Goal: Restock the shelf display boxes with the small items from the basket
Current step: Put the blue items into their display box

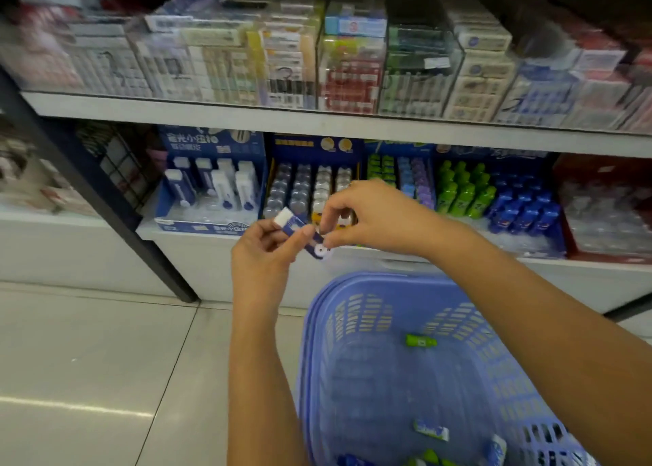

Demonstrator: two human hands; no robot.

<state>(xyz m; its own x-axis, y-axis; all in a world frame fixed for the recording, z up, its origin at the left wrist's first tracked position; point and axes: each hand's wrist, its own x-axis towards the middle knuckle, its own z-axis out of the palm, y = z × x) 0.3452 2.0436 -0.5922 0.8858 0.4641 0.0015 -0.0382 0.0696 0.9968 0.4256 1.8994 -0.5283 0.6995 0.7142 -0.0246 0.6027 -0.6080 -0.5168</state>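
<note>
Lower shelf (225, 245), white, carries a row of display boxes. Landmark: the dark-blue box with yellow trim (314, 148). To its left stands a blue box of white items (211, 186). To its right stand a green-blue-purple box (400, 178), a green-and-blue box (494, 201) and a red box (607, 204). Above it, the upper shelf (317, 125) bears clear bins of stacked packs (352, 66).

1. Even, fairly bright light fills the middle; the top edge goes dark.
2. A pale glare streak lies on the floor tiles (70, 405), lower left.
3. The upper-shelf boxes (282, 52) smear with blur, worst at upper left.
4. My left hand (263, 250), right hand (374, 218) and the blue-and-white eraser (294, 224) they pinch look sharper.
5. The white shelf edge (317, 123) bows from wide-angle distortion.
</note>
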